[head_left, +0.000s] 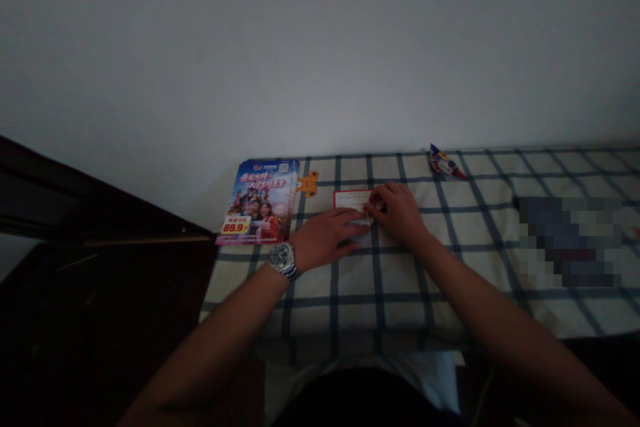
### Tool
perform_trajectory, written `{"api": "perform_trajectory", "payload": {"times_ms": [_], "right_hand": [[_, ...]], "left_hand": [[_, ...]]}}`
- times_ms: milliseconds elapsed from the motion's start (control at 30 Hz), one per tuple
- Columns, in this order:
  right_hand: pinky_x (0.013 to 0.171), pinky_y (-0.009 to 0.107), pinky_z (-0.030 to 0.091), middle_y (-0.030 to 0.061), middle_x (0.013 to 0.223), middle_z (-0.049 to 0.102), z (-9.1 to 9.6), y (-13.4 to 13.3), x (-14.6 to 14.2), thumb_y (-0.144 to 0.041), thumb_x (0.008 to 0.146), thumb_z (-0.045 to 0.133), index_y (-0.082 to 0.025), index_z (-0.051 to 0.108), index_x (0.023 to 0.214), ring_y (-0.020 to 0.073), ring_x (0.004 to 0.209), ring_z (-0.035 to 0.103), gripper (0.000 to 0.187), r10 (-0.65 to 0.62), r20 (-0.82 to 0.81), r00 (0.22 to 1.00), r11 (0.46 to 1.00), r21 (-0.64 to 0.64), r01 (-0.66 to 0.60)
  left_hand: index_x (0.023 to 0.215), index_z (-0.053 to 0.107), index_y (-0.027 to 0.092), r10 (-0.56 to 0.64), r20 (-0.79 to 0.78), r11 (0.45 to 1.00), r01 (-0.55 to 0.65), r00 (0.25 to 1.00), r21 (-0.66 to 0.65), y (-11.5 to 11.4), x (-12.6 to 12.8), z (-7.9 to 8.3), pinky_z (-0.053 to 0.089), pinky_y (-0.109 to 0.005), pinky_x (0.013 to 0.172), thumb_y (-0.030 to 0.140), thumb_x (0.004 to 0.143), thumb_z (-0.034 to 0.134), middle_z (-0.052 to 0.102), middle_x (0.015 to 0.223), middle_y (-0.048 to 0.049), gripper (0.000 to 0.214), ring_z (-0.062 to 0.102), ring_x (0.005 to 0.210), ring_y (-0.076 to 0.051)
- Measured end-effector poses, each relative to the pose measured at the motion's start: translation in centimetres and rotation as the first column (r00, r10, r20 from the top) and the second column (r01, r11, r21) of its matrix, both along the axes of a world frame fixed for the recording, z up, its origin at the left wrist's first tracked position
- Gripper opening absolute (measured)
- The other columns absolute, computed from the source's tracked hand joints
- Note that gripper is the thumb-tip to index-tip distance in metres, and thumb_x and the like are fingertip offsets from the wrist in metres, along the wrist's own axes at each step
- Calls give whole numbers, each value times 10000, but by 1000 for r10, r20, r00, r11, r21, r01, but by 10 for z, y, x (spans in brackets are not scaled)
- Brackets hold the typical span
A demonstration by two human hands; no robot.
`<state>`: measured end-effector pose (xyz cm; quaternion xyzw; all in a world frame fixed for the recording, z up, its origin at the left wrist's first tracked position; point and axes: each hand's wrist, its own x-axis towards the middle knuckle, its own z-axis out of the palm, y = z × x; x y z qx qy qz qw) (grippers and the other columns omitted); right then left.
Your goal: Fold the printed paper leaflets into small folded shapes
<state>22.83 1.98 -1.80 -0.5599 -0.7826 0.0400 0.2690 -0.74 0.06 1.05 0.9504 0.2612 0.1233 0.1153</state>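
Note:
A small white card with a red border and lines of print [350, 200] lies on the checked cloth in front of me. My left hand [325, 239], with a metal watch at its wrist, rests flat over the card's lower part, fingers stretched out. At the card's right edge, my right hand [399, 213] is closed, thumb and forefinger pinching the card there. A small pale spot shows between its fingers, too dim to make out. To the left of my left hand is a stack of colourful flyers [257, 203] printed with "89.9".
An orange bear-shaped figure [307, 183] is beside the flyers. A crumpled blue snack packet [445, 165] stands near the wall. At the right is a blurred-out dark object [567, 240]. The checked cloth [320, 307] ends at a left edge, with dark floor beyond.

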Motion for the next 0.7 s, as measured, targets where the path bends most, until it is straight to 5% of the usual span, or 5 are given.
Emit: {"api": "perform_trajectory", "payload": {"times_ms": [700], "right_hand": [[885,413,433,73,981,659,1,1,-1,-347,917,685,-227,645,930,284,960,563,127,-10,15,1000,1000,-23,10]], "left_hand": [[1361,615,285,0,17,1000,0,1000,-21,1,0,0,445,-438,1160,333,985,610,511,1511,-51,379,482,1391,-251]]}}
